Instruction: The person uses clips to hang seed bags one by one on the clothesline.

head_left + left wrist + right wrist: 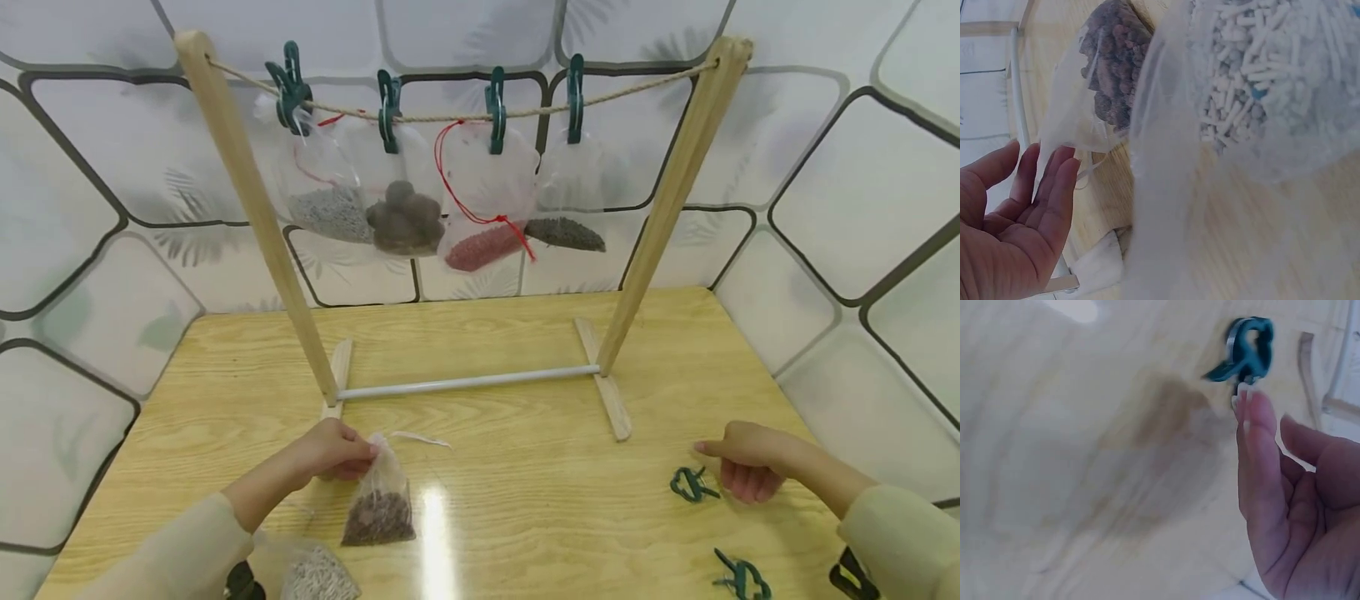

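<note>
My left hand (341,450) is at the gathered top of a small mesh bag (381,508) of dark reddish-brown lumps. In the left wrist view its fingers (1054,194) are gently bent, the tips right at the bag's neck, with thumb and index finger apart. A second clear bag (322,575), filled with whitish pellets, lies just below and fills much of the left wrist view. Over the table's right side, my right hand (753,462) has its fingertips right at a dark green spring clip (1250,353); its thumb stands away from the fingers.
A wooden stand (247,183) holds a rope (442,118) between two posts, a white bar (465,383) low between them. Several filled bags (491,200) hang from it by green clips (495,108). Another green clip (742,577) lies near the front right. Patterned walls surround the table.
</note>
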Motion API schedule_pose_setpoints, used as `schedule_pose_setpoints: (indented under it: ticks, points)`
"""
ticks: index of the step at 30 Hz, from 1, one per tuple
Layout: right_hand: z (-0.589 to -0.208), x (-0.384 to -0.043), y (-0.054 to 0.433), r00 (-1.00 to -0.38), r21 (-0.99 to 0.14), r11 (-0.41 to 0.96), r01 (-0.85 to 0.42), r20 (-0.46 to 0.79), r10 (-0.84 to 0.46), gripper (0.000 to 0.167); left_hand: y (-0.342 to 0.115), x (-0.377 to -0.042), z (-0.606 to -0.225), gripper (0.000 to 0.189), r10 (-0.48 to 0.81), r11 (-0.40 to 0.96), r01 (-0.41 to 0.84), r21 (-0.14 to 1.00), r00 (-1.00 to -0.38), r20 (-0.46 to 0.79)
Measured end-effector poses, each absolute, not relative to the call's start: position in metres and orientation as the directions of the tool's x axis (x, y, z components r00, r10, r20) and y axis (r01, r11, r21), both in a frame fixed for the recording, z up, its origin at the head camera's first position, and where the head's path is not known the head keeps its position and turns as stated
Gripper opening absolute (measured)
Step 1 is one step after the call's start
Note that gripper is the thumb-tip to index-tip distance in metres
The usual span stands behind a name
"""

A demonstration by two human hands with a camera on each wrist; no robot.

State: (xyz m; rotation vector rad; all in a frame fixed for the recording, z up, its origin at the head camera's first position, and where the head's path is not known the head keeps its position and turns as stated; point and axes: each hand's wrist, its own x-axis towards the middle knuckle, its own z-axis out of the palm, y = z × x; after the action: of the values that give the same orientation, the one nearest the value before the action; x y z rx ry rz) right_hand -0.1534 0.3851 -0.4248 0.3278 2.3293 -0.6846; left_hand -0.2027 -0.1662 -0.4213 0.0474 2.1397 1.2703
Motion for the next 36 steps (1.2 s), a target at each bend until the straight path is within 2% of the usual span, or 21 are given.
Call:
schedule_pose_setpoints:
  ticks: [8,13,16,21,24,28,32,36]
  points:
    - [-0.441,-0.138,0.387,-0.601,-0.4,0.706,0.585,-0.798,0.046,0.071,-0.168,-0.208,-0.43,0.018,0.285,0.505,-0.408,0.76,-0.752,-0.594]
    - [-0.449,-0.141,0.379,-0.593,-0.419,0.663,0.621,-0.804,0.048,0.072,-0.172,-0.209,-0.433,0.03,0.275,0.495,-0.429,0.756,-0.748,-0.605]
    - [-0.449,-0.145,0.377,-0.578,-0.4,0.682,0.612,-0.815,0.041,0.073,-0.171,-0.209,-0.434,0.029,0.296,0.504,-0.422,0.754,-0.736,-0.609]
    - [-0.448,-0.151,0.379,-0.462,-0.36,0.659,0.661,-0.887,-0.022,0.079,-0.164,-0.208,-0.44,0.018,0.347,0.513,-0.405,0.756,-0.708,-0.615]
    - [-0.448,-0.154,0.38,-0.409,-0.356,0.605,0.713,-0.911,-0.053,0.078,-0.158,-0.209,-0.443,0.016,0.336,0.532,-0.388,0.753,-0.719,-0.608]
    - [-0.449,-0.155,0.378,-0.408,-0.361,0.565,0.742,-0.912,-0.046,0.069,-0.15,-0.21,-0.446,0.022,0.312,0.557,-0.376,0.741,-0.732,-0.605]
    - [-0.446,-0.155,0.373,-0.431,-0.342,0.619,0.707,-0.902,-0.006,0.063,-0.145,-0.21,-0.446,0.024,0.333,0.574,-0.342,0.744,-0.732,-0.594]
    - [-0.439,-0.154,0.369,-0.536,-0.321,0.786,0.528,-0.844,0.015,0.063,-0.144,-0.208,-0.445,0.017,0.357,0.57,-0.324,0.755,-0.729,-0.583]
